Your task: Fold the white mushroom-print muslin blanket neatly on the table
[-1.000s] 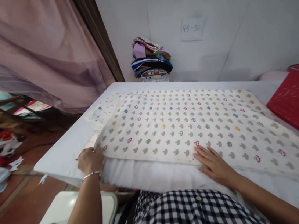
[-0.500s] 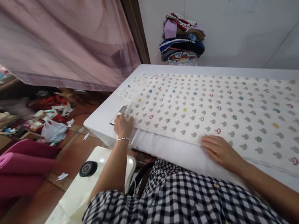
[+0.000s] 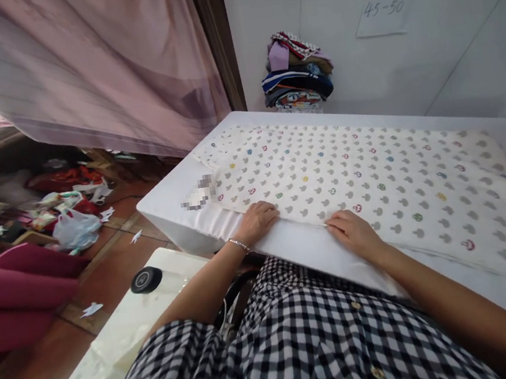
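Note:
A white cloth [image 3: 306, 163] printed with grey and coloured mushroom shapes lies spread over a table with a white cover. At its near edge, my left hand [image 3: 257, 221] has bent fingers closed on the fabric; the thumb is mostly hidden. Further right along the same edge, my right hand [image 3: 353, 233] pinches the cloth between thumb and fingers. Left of the cloth, a small flat object [image 3: 198, 194] lies on the table cover [image 3: 169, 195], blurred out by pixel blocks.
A folded clothes pile [image 3: 297, 73] stands beyond the table by the wall. At left are a white stool-like surface [image 3: 114, 341] with a round black object [image 3: 146, 280], pink rolled mats [image 3: 18, 298] and a plastic bag [image 3: 76, 229]. A pink curtain [image 3: 131, 62] hangs behind.
My left hand has moved right, from beside the flat object to the cloth's near edge, closer to my right hand. My right hand now pinches the edge. A red item shows at far right.

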{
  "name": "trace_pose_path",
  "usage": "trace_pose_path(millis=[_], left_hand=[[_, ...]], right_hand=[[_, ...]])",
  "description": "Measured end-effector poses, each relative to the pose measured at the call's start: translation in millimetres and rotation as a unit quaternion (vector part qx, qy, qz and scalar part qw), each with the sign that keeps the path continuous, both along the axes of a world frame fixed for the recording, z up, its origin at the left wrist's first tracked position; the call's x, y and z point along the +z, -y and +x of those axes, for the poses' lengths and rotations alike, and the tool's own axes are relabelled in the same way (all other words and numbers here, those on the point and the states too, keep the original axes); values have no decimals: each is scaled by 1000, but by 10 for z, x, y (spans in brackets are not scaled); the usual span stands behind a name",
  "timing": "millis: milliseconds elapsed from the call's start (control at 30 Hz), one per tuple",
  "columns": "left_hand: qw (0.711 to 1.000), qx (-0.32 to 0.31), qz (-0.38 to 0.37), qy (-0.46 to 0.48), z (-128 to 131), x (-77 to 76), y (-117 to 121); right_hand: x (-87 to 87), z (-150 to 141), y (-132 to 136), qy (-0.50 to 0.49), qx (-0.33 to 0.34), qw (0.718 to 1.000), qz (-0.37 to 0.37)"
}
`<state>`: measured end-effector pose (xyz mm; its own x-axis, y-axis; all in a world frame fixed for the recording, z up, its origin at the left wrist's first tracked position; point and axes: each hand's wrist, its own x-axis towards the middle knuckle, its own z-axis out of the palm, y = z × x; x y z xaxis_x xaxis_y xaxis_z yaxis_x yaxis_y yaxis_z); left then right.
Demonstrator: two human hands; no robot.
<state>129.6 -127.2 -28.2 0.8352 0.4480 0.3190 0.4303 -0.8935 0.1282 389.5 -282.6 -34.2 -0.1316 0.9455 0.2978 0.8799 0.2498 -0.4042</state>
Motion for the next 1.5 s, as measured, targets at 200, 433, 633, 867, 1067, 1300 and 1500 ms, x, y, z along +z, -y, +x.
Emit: trace_pose_path(millis=[200,433,633,867,1067,1300,1500], left_hand=[[1000,6,30,2,9,-23,-11],[999,-1,50,8,2,15,12],[997,17,69,-5,43,-23,18],[997,4,68,-32,7,-40,41],[996,18,78,-44,32,-21,35],[998,-18,27,-52,-39,39,74],[997,-74,20,-5,67,-12,37]], right_hand=[[-56,-33,33,-1,-14,999,42],[-59,-59,33,37,-5,996,79],[-52,-64,8,103,16,992,71],[-36,-71,14,100,30,994,45],[-41,-29,-29,104,-6,991,80],[-44,-46,-21,94,36,994,37],[26,8,53,66,53,996,19]])
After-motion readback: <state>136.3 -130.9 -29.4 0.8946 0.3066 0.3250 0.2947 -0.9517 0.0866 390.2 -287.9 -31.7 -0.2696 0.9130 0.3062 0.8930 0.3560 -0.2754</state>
